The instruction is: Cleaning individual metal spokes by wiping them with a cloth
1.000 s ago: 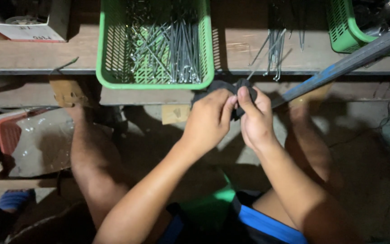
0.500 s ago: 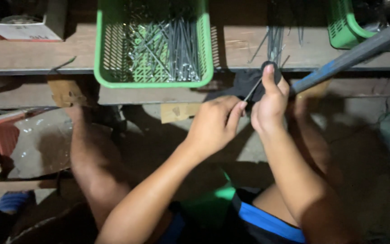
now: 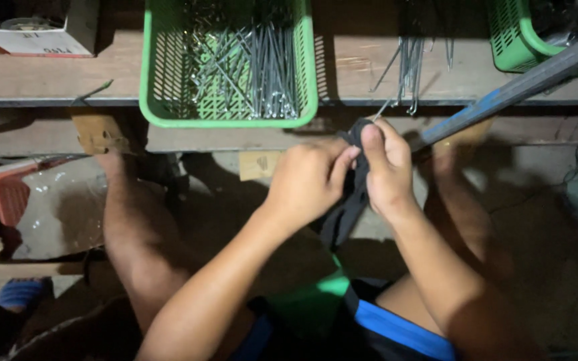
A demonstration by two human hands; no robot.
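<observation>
My left hand (image 3: pixel 309 180) and my right hand (image 3: pixel 386 167) are together just below the edge of a wooden bench (image 3: pixel 55 77). Both grip a dark cloth (image 3: pixel 346 207) that hangs down between them. A thin metal rod (image 3: pixel 384 107) sticks up out of the cloth by my right thumb. Right above my hands stands a green plastic basket (image 3: pixel 229 120) full of several thin metal rods (image 3: pixel 255 67). More loose rods (image 3: pixel 409 67) lie on the bench to its right.
A long grey and blue bar (image 3: pixel 516 87) slants across the upper right. A second green basket (image 3: pixel 510 40) is at the top right, a cardboard box (image 3: pixel 35 33) at the top left. Clear plastic bags (image 3: pixel 61 207) and a red crate (image 3: pixel 11 197) lie on the floor at left.
My hands moved up toward the bench edge, then came down a little. The dark cloth now hangs longer between them, and the rod shows above my right thumb.
</observation>
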